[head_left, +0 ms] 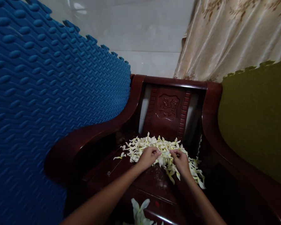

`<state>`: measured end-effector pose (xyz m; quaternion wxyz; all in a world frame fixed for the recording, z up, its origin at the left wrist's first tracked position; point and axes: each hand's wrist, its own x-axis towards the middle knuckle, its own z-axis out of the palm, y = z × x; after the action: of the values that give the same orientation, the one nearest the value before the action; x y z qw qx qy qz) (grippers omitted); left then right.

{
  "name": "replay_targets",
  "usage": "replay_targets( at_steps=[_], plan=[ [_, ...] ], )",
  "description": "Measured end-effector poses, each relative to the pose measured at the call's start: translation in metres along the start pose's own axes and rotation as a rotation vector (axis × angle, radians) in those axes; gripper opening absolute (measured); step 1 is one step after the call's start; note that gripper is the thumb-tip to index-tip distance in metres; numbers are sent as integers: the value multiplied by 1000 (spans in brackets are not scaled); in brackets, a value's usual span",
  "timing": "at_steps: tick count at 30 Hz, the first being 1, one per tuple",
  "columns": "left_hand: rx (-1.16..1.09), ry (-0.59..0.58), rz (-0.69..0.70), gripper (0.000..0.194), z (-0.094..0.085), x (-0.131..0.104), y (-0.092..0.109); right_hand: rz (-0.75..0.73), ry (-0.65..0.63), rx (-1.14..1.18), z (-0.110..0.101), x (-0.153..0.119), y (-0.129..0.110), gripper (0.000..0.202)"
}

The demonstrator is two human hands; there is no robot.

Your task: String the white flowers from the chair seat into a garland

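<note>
A loose heap of white flowers (140,145) with yellowish-green stems is spread over the seat of a dark red wooden armchair (152,184). At the heap's front edge my left hand (149,157) is closed, with thumb and forefinger pinched at a whitish flower (164,160). Just to the right, my right hand (180,161) is also closed in a pinch, facing the left one across a small gap. Whatever lies between its fingertips is too small to make out. More white flowers (140,212) show close to me at the bottom edge, partly cut off.
A blue textured foam mat (61,84) stands along the left armrest, an olive-green mat (255,118) along the right. Behind the carved backrest (168,107) are a tiled wall (150,31) and a beige curtain (215,40). A small ring-like item (109,173) lies on the seat's left.
</note>
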<state>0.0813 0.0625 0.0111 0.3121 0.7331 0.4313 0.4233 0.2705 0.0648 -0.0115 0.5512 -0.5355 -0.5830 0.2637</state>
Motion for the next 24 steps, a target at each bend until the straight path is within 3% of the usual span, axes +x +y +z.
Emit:
replay_targets(
  at_steps=[5,8,11,14,16,19,22,24],
  plan=[
    [-19,-16,-24,29,-4,2,-2,108,115,-1,-21,13,17,45],
    [-45,-106,-21,34,-10,0,-1,173,134,6,-28,17,24,40],
    [-105,-358,-41,47,-15,-6,4,209,105,12,-28,16,26,35],
    [-241,-715,-195,71,-18,-14,11,218,53,15,-24,15,25,32],
    [-307,-850,-293,82,-19,-17,13,222,19,12,-22,15,24,30],
    [-297,-802,-336,87,-21,-17,9,232,-43,-5,-19,15,20,27],
    [-235,-582,-297,82,-26,-13,-1,259,-189,-40,-18,12,14,23],
    [-205,-461,-260,75,-30,-10,-9,298,-377,-78,-19,6,10,17]
  ],
)
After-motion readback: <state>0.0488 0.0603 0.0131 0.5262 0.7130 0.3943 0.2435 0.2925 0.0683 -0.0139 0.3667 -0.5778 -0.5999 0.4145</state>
